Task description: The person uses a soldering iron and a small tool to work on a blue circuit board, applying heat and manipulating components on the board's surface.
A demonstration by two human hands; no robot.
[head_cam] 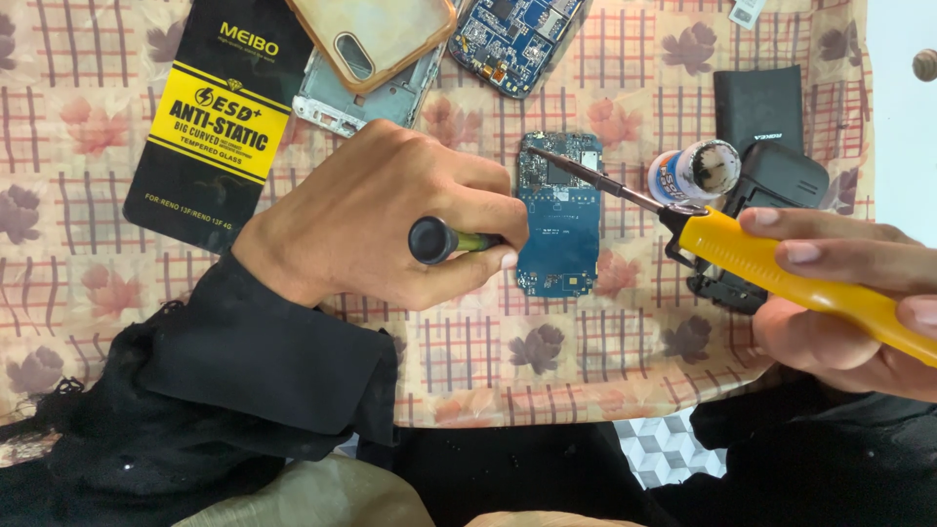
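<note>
Two hands are busy over a small blue circuit board (558, 217) that lies flat near the middle of the checked cloth (625, 88), a bit toward its right side. The left hand (390, 220) is curled tight around a tool with a black round end and green grip (444, 240), and its front end is hidden by the fingers. The right hand (839, 303) has its fingers closed around the yellow handle of a soldering iron (781, 268), and the thin dark tip rests at the board's top left corner. A small open pot of paste (695, 174) stands just beside the iron. The board is already out of the phone and bare. The work on it looks to be in the middle, since both tools are at the board.
</note>
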